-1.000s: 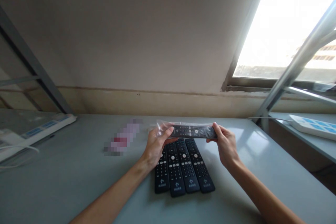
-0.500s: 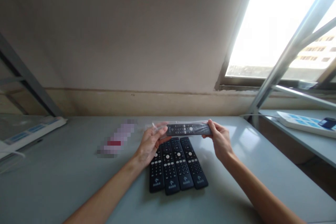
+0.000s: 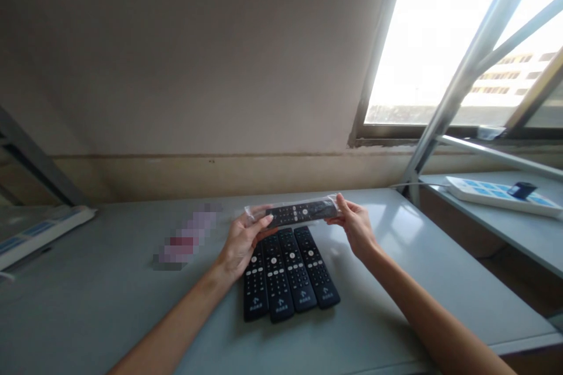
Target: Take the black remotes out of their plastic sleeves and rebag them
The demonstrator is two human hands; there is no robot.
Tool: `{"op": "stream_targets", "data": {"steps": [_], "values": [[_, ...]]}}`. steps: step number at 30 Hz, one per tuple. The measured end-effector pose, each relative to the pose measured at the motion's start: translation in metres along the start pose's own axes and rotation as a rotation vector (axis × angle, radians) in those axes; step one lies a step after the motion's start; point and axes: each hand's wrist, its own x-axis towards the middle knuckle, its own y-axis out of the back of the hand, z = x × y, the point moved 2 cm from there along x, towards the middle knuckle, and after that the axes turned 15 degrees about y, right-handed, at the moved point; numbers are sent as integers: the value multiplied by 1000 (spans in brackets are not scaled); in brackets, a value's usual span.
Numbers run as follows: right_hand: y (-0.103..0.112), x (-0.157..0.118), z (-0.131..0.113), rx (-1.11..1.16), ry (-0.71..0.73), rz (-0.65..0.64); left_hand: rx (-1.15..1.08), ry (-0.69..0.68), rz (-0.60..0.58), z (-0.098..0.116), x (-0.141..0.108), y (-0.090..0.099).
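A black remote control (image 3: 299, 212) lies sideways inside a clear plastic bag (image 3: 253, 211), held up between my two hands. My left hand (image 3: 246, 237) pinches the bag and the remote's left end, thumb on top. At the right end, my right hand (image 3: 352, 222) grips the bag and remote between thumb and fingers. Beneath them, several more black remote controls (image 3: 303, 281) rest side by side on the grey table (image 3: 373, 316), buttons facing up. Their far ends are partly hidden behind my left hand and the held remote.
A blurred-out pinkish item (image 3: 187, 240) lies left of the remotes. White power strips sit at the far left (image 3: 48, 234) and on another surface at right (image 3: 497, 194). Metal frame posts (image 3: 457, 76) rise at both sides, with a wall behind and a window (image 3: 422, 41) at upper right.
My view has turned slightly to the right, shifting the scene left. Both hands keep their hold on the bagged remote, which now tilts a little, right end higher.
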Motion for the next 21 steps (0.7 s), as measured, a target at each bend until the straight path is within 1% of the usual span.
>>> {"op": "stream_targets", "data": {"steps": [2,4,8,11,15,21], "values": [[-1,-1,2,6,-52,-50,-9,-45,45,2,1,2],[-2,-2,2,-10,-71,-92,-18,-90,80,3,2,4],[-6,-6,3,-61,-107,-149,-66,-138,113,3,3,6],[-8,-8,3,-87,-102,-162,-93,-148,116,1,4,7],[-8,-10,4,-144,-76,-172,-73,-168,86,-1,4,7],[-11,-12,2,-224,-68,-253,-62,-160,85,-2,2,7]]}}
